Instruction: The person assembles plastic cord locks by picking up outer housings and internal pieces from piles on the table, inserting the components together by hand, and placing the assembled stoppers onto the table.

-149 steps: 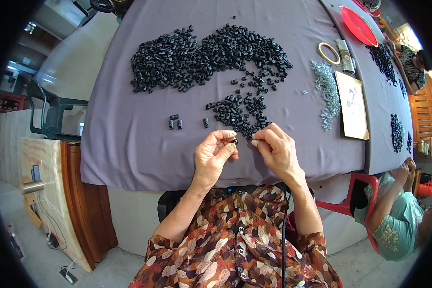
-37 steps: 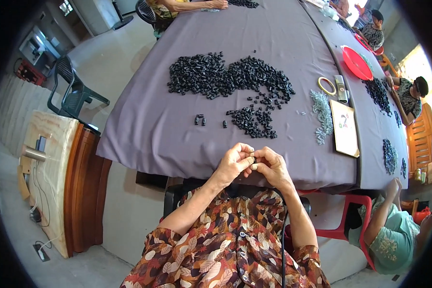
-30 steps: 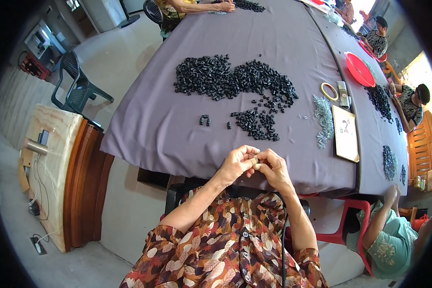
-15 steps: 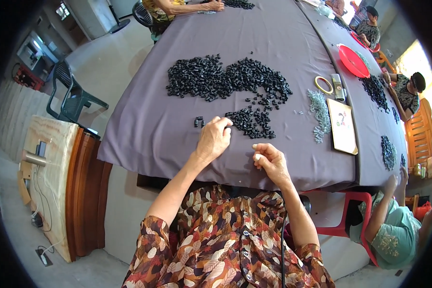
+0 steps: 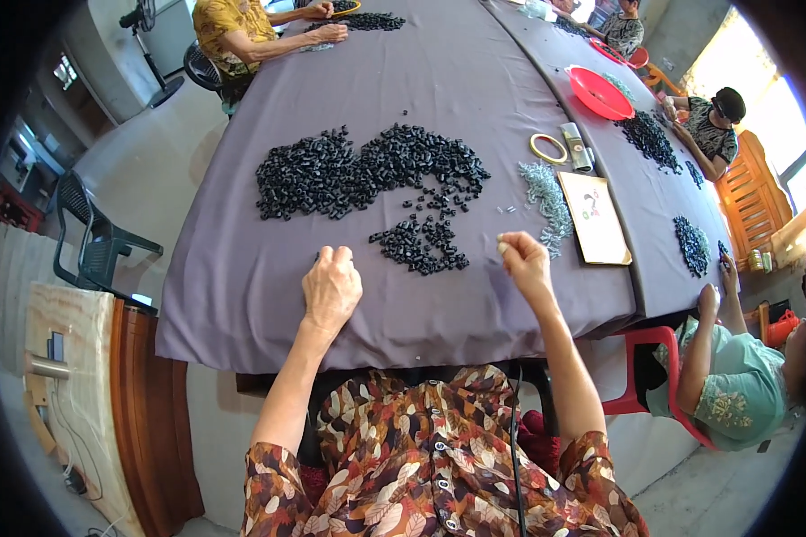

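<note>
My left hand (image 5: 331,288) is closed, knuckles up, resting low over the grey cloth to the left of a small pile of black plastic pieces (image 5: 418,246). Dark bits show at its fingertips; whether they are held or lie beneath is hidden. Fingers pinched together, my right hand (image 5: 526,261) hovers just right of that pile, close to a heap of small clear pieces (image 5: 547,204). Anything in that pinch is too small to make out. Farther back spreads a large heap of the same black pieces (image 5: 309,174).
Beside the clear pieces lie a tape roll (image 5: 548,149), a grey packet (image 5: 578,148) and a flat board (image 5: 595,219). A red basin (image 5: 600,93) stands beyond. Other people sit around the table, one in a green top (image 5: 730,385) at right. A green chair (image 5: 98,242) stands left.
My left hand has left the small black pile and moved left, over where a few separate pieces lay. My right hand has moved right toward the clear pieces. The view has shifted.
</note>
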`<state>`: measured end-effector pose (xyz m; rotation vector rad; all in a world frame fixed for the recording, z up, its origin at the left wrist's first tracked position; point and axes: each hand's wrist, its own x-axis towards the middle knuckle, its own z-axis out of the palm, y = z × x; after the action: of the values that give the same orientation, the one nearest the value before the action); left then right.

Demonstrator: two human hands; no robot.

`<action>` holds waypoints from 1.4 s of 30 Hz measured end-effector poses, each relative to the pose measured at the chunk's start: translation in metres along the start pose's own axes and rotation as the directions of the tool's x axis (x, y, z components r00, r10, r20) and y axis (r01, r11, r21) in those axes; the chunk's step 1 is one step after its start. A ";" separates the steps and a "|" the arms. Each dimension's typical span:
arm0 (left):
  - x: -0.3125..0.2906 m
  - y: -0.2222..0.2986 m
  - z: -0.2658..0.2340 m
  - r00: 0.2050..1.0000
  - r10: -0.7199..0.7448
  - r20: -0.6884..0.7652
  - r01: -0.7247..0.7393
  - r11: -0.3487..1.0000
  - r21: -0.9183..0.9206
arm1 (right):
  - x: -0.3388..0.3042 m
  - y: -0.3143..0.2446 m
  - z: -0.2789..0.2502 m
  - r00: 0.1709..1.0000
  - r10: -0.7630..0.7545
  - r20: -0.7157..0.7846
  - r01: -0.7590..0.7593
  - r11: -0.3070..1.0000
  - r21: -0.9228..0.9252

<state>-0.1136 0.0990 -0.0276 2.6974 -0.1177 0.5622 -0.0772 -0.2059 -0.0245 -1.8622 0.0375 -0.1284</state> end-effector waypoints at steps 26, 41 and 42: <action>-0.003 0.068 0.021 0.944 0.246 -0.220 -0.307 0.899 -0.312 | 0.048 0.024 0.010 0.919 -0.381 0.105 0.344 0.641 -0.687; 0.014 0.090 0.048 0.981 0.196 -0.008 -0.193 0.959 -0.209 | -0.017 0.004 0.024 0.963 -0.268 0.000 0.261 0.938 -0.227; 0.014 0.091 0.047 0.982 0.188 0.008 -0.183 0.964 -0.194 | -0.020 0.004 0.025 0.969 -0.246 0.007 0.244 0.956 -0.163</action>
<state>-0.0977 -0.0032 -0.0303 2.5200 -0.4147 0.5391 -0.0943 -0.1811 -0.0371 -2.0244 -0.1796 -0.3183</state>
